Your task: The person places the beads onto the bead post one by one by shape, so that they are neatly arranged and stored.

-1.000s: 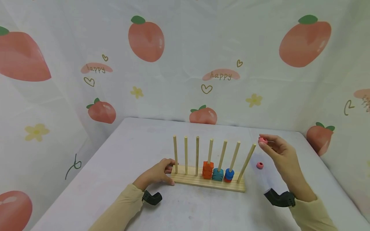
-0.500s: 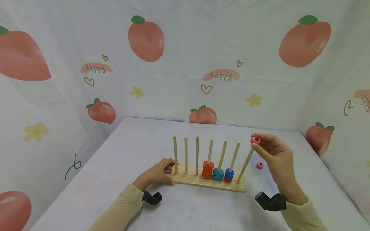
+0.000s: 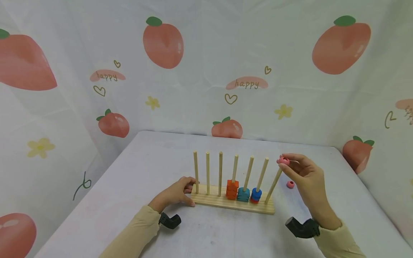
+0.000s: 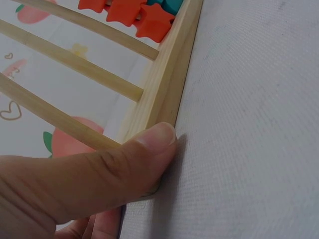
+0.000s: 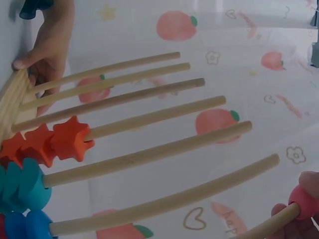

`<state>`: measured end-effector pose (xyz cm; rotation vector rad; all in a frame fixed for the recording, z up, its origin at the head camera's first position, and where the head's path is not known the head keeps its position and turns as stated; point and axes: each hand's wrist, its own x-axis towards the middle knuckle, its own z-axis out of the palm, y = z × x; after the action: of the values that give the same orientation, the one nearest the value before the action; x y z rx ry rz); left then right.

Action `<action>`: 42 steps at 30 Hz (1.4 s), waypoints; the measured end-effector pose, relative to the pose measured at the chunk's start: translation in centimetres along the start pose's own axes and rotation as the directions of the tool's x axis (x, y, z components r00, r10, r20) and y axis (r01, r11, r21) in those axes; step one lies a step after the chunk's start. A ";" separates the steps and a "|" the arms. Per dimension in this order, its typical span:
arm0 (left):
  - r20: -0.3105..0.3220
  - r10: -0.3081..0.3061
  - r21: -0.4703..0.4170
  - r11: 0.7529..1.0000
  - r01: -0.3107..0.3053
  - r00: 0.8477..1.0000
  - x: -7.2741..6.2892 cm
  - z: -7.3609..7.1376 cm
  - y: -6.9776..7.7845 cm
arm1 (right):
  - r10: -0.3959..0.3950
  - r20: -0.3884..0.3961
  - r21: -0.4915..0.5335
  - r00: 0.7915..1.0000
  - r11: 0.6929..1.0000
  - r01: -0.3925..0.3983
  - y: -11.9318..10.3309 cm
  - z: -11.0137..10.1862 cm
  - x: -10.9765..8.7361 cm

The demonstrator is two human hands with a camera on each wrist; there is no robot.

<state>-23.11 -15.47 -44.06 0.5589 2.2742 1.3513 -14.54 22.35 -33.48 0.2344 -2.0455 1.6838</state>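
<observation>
My left hand (image 3: 174, 193) grips the left end of a wooden peg board (image 3: 209, 201), thumb at the front edge and fingers behind. Between the thumb and fingers of my right hand (image 3: 308, 177) is a round pink bead (image 3: 284, 161). This bead sits at the top of the rightmost peg (image 3: 273, 186), and the right wrist view shows the peg's tip in its hole. Orange star beads (image 5: 72, 138), teal beads (image 3: 243, 194) and blue beads (image 3: 256, 194) with a red one beneath are stacked on three neighbouring pegs. The three left pegs are bare.
Another pink bead (image 3: 290, 184) lies on the white tabletop (image 3: 226, 236), right of the board. A fruit-printed cloth (image 3: 200, 71) hangs behind and beside the table. Each wrist carries a black camera mount (image 3: 302, 228).
My right hand has moved left with the pink bead, bringing it over the rightmost peg and slightly down onto its tip. The left hand and the board have stayed put.
</observation>
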 end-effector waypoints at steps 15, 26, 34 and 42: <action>0.007 0.003 -0.019 1.000 -0.003 1.000 -0.1 0.0 -0.1 | 0.035 0.169 -0.123 0.985 0.992 -0.014 5.2 -0.2 -2.2; 0.001 -0.008 -0.026 1.000 0.008 1.000 0.1 0.0 -0.1 | 0.296 0.333 -0.411 0.895 0.900 -0.145 9.2 -0.3 -3.1; -0.002 -0.011 -0.017 1.000 0.011 1.000 0.0 0.1 0.0 | 0.319 0.403 -0.430 0.858 0.893 -0.130 10.5 0.1 -3.4; 0.001 -0.010 -0.026 1.000 0.010 1.000 0.0 0.0 -0.1 | 0.296 0.418 -0.437 0.859 0.894 -0.096 10.6 0.0 -3.2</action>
<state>-23.12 -15.49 -44.18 0.5389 2.2526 1.3738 -16.21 24.20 -44.27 0.3289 -2.8256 1.3538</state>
